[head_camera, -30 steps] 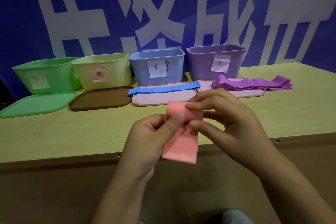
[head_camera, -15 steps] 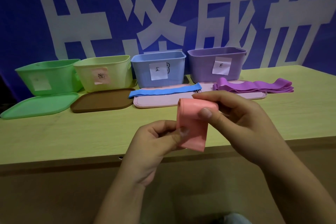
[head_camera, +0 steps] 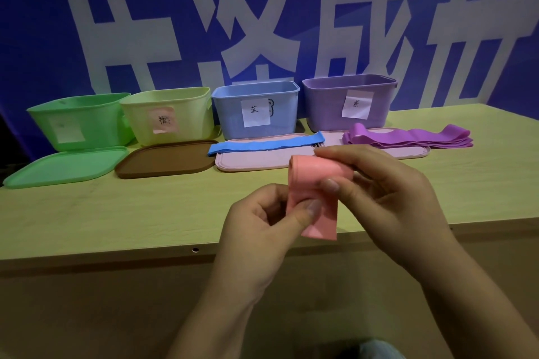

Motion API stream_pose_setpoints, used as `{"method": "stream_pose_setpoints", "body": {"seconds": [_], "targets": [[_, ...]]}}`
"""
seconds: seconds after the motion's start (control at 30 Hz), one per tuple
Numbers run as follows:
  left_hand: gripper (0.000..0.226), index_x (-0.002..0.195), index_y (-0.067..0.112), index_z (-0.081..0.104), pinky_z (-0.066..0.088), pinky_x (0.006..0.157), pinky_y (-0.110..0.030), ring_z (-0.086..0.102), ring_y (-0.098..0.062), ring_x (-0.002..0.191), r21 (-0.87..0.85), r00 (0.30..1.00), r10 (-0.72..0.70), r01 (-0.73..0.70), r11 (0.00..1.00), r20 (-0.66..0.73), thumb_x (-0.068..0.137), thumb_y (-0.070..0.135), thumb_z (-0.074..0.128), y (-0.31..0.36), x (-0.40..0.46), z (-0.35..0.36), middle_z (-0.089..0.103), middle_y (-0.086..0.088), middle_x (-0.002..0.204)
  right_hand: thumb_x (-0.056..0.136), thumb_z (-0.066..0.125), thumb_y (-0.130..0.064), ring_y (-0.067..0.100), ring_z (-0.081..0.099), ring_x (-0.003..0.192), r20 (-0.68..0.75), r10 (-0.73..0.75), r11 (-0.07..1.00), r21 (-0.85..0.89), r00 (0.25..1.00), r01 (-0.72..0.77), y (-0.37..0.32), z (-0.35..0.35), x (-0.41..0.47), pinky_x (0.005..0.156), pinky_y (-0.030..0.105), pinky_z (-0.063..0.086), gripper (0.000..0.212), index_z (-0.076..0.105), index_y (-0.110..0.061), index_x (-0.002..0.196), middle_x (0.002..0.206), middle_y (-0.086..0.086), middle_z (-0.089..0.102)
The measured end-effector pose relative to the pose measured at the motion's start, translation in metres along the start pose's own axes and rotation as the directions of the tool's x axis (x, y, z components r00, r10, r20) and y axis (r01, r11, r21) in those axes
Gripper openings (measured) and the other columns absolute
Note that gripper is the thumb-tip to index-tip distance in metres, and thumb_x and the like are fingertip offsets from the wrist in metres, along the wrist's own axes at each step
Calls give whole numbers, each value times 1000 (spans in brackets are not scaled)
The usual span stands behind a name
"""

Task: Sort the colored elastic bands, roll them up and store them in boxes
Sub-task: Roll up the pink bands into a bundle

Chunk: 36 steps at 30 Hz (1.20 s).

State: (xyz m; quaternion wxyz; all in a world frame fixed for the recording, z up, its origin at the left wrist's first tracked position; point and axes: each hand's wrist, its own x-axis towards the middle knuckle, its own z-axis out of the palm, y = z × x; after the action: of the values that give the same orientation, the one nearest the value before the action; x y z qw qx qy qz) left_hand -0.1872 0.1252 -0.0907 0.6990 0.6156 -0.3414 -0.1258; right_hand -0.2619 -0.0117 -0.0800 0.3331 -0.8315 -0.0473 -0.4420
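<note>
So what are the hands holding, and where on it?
The pink band: right hand pinches its rolled top, left hand pinches the hanging strip below.

Handwritten labels showing on the boxes

The blue box [head_camera: 256, 109] is showing "蓝" on its white label [head_camera: 255, 112]; other labels are staying illegible.

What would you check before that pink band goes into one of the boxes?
1. Both hands hold the pink band: left hand and right hand pinch it. Ok.
2. Band fully rolled: a tail hangs loose below. Not ok.
3. Yellow-green box with pink label open: ok.
4. Its brown lid lies off, flat on the table: ok.
5. Room inside the box: cannot tell.
</note>
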Motion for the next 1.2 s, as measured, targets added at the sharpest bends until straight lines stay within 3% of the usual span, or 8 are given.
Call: {"method": "stream_pose_setpoints", "body": {"seconds": [0.23,0.4,0.53,0.63,0.8,1.0,1.1,1.2], "targets": [[22,76,25,76,53,65,-19,69,-10,73,-55,999,37,-36,998,15,57,35,78,1,1,-8,74,-1,76,86,55,-36,6,57,107,-16,-70,998,-1,997,70,4,11,-4,86,32,52,34,53,-29,118,110,-17,60],[28,71,28,76,51,59,-15,68,-7,67,-62,1000,24,-25,998,-16,50,45,71,1,1,-7,73,1,71,84,58,-35,6,55,111,10,-94,995,25,996,93,10,16,-10,89,31,52,34,55,-27,117,111,-18,59],[22,70,24,75,53,61,-17,69,-8,68,-25,1000,4,-5,1000,-26,53,38,71,0,2,-8,74,1,73,84,59,-42,10,56,114,77,8,975,221,997,-25,11,13,-13,87,26,52,31,62,-30,112,114,-14,59],[22,72,32,73,56,69,-23,70,-9,77,40,1000,17,-17,999,10,52,40,71,2,3,-14,74,6,78,83,55,-52,10,59,108,168,146,928,318,975,-194,7,3,-11,81,20,52,39,60,-34,117,116,-14,62],[27,75,35,74,54,68,-17,70,-6,81,40,998,30,-32,999,56,48,41,72,1,3,-18,74,10,82,77,60,-46,0,62,91,199,204,936,247,958,-251,1,2,-9,68,9,48,28,62,-34,103,97,-20,65],[47,96,33,65,52,72,-13,66,-2,92,109,993,-3,-9,994,116,52,42,76,2,6,-25,72,16,94,75,55,-65,8,60,103,134,148,960,218,980,-175,0,4,-9,80,16,50,42,59,-39,107,107,-17,62],[54,104,31,63,55,78,-22,67,-9,95,140,989,-29,9,990,146,56,47,83,0,6,-26,71,12,99,77,49,-68,9,57,106,114,107,985,122,988,-121,1,6,-9,83,20,51,43,54,-42,111,111,-16,58],[54,102,25,65,56,69,-24,68,-12,78,121,993,-26,12,993,118,56,51,75,0,8,-22,72,7,88,82,51,-56,4,55,103,72,22,999,-38,997,-19,3,11,-9,85,20,49,35,51,-38,112,108,-17,56]]}}
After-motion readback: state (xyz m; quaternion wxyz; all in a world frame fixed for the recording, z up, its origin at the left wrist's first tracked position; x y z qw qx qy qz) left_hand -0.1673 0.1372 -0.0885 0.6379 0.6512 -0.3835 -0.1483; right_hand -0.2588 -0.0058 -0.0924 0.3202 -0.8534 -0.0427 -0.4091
